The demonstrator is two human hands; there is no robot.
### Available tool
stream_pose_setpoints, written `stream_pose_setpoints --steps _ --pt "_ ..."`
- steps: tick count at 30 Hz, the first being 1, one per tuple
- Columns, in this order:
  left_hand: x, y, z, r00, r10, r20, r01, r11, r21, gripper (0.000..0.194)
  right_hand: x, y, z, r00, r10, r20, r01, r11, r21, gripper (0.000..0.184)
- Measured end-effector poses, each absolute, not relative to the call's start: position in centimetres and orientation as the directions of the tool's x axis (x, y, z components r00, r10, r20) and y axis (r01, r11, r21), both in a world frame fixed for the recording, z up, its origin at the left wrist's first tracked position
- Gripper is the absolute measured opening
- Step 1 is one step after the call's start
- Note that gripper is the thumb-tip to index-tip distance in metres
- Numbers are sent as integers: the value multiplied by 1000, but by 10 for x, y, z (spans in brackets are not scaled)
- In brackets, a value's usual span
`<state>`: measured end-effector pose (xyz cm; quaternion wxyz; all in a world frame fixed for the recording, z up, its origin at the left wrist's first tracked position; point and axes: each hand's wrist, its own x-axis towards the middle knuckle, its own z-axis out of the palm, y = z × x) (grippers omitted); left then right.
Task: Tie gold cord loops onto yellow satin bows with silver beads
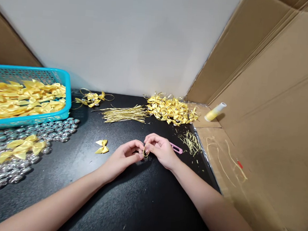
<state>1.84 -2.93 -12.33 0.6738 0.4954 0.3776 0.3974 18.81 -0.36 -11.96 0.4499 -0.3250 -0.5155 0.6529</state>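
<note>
Between my two hands is a thin gold cord (pixel 146 153) bent into a small loop. My left hand (pixel 128 154) pinches it from the left with thumb and fingertips. From the other side my right hand (pixel 160 150) pinches the same cord, its fingers curled. Whatever else sits in the fingertips is too small to make out. A single yellow ribbon bow (pixel 102 146) lies on the black table (pixel 125 205) to the left of my left hand. Partly hidden behind my right hand lies a pink tool (pixel 176 148), perhaps a cutter.
A blue basket (pixel 68 98) of yellow bows stands left, with many silver beads (pixel 19 169) before it. Gold cords (pixel 124 114) lie at the back beside a heap of bows with beads (pixel 170 109). Cord scraps (pixel 191 142) and a thread spool (pixel 215 111) are right. Cardboard walls the right side.
</note>
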Motion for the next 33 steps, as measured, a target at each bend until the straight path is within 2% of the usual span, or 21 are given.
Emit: stream_pose_setpoints --steps 5,10,13,18,22,30,33 --pt "21 -30 -123 408 913 -8 -142 73 987 16 188 -3 -121 -352 935 41 -262 -57 -963 28" --pt "24 -33 -117 292 953 -80 -55 100 993 15 187 -3 -122 -333 942 40 -268 -54 -962 28" --pt "24 -32 -116 257 960 -108 -83 133 988 17 187 -3 -121 -345 938 35 -280 -67 -958 28" --pt "23 -31 -122 368 915 -163 -263 271 926 17 187 -4 -122 -386 922 3 -293 -120 -948 30" --pt "23 -33 -124 435 876 -207 -243 335 910 21 187 -5 -121 -411 912 1 -303 -135 -943 30" --pt "25 -36 -119 375 899 -228 -170 308 936 30 191 -3 -122 -439 897 -44 -319 -201 -926 26" --pt "25 -37 -117 312 924 -219 -104 262 959 32 193 -2 -124 -450 890 -75 -349 -253 -902 32"
